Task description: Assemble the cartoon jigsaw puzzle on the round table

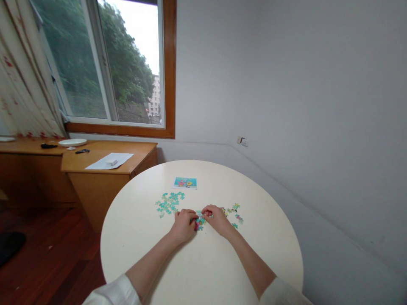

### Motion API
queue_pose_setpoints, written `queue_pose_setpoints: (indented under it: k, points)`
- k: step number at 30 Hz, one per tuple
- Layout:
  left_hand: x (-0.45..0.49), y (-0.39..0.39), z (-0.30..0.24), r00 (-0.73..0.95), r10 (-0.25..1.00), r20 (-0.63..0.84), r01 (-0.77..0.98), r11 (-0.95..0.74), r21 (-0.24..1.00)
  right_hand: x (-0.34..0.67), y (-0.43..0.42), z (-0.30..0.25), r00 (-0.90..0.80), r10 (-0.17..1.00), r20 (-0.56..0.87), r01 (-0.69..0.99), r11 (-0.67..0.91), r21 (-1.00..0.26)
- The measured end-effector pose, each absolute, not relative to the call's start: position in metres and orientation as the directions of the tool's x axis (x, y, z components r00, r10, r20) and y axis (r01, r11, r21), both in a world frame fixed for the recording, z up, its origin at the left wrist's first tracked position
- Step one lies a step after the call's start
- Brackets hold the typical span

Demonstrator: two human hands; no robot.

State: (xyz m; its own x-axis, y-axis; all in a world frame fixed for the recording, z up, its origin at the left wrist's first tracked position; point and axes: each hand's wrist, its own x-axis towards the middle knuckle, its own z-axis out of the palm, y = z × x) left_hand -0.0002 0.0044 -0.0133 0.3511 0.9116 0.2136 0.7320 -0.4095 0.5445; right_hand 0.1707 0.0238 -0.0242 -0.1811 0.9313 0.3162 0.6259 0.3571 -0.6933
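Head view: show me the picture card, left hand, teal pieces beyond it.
Picture card (185, 183): head view, middle of its printed face.
Left hand (184, 225): head view, back of the hand.
Teal pieces (168, 203): head view, middle of the cluster.

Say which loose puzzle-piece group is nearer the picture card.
The larger, mostly turquoise group, close to the card; the smaller group lies right of the right hand.
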Motion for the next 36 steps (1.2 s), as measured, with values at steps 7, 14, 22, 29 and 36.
queue_pose_setpoints:
  k: [7,14,22,29,36]
  points:
    - [0.0,0.005,-0.014,0.342,0.914,0.217,0.73,-0.404,0.552,0.171,0.026,-0.025,-0.157,0.937,0.313,0.602,0.342,-0.721]
    - [0.0,0.005,-0.013,0.332,0.915,0.231,0.725,-0.404,0.558,0.175,0.026,-0.023,-0.109,0.933,0.344,0.638,0.331,-0.695]
    - [-0.003,0.013,-0.014,0.221,0.897,0.384,0.612,-0.434,0.661,0.182,0.028,-0.02,-0.056,0.932,0.359,0.644,0.308,-0.7]
    - [-0.007,0.017,-0.009,0.095,0.871,0.482,0.516,-0.457,0.725,0.189,0.028,-0.013,0.004,0.898,0.44,0.643,0.335,-0.689]
    - [-0.009,0.018,-0.009,0.051,0.849,0.526,0.506,-0.476,0.719,0.197,0.032,-0.013,0.062,0.867,0.495,0.644,0.344,-0.683]
